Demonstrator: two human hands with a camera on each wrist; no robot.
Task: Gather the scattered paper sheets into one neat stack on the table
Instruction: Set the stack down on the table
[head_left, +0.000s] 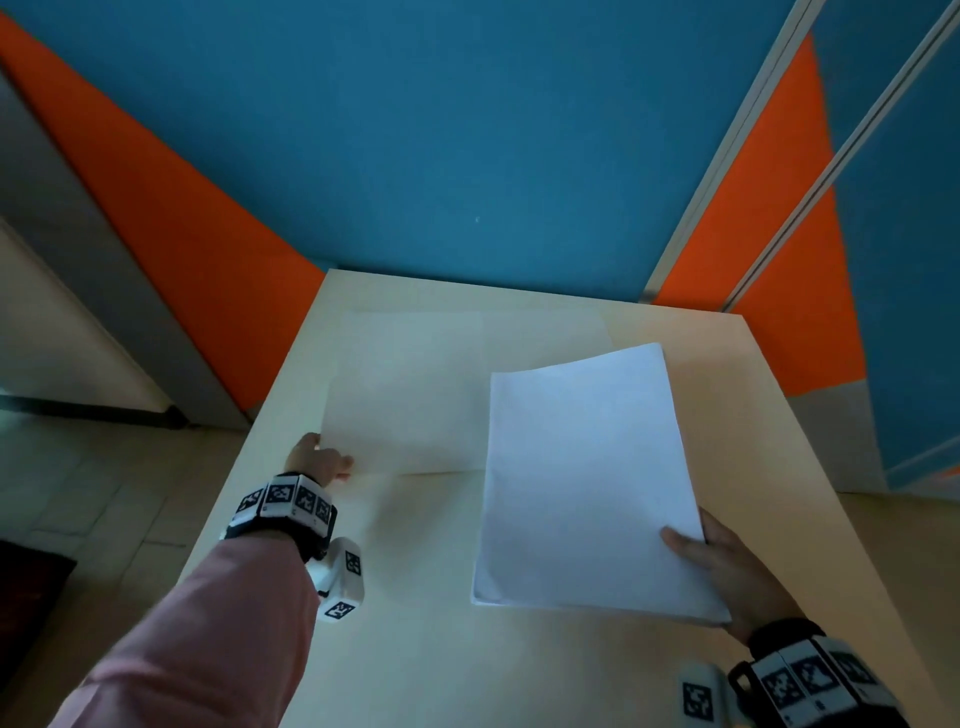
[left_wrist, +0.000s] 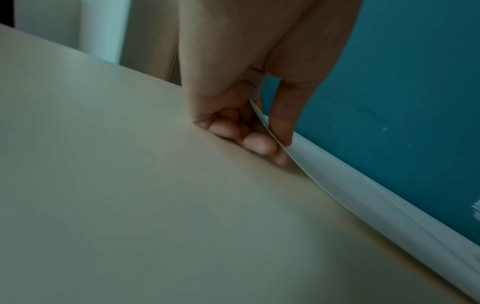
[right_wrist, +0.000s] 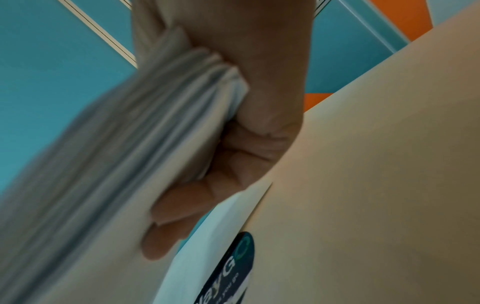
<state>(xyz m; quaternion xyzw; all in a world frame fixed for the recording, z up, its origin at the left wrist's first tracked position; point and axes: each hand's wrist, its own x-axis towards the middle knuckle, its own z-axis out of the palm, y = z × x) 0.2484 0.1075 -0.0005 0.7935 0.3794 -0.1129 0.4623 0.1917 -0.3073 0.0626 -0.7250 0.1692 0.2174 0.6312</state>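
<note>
My left grip (head_left: 319, 460) pinches the loose sheet (head_left: 405, 389) by its near-left corner on the tabletop (head_left: 415, 649); my right grip (head_left: 727, 566) clamps the stack (head_left: 582, 483), just right of it.

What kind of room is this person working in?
Probably an office or a workstation cubicle: blue and orange partition panels with metal trim wall in a pale table, where loose paper sheets lie.

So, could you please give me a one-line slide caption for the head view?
Left hand pinches a loose sheet's corner while right hand holds the gathered stack above the table.
</note>
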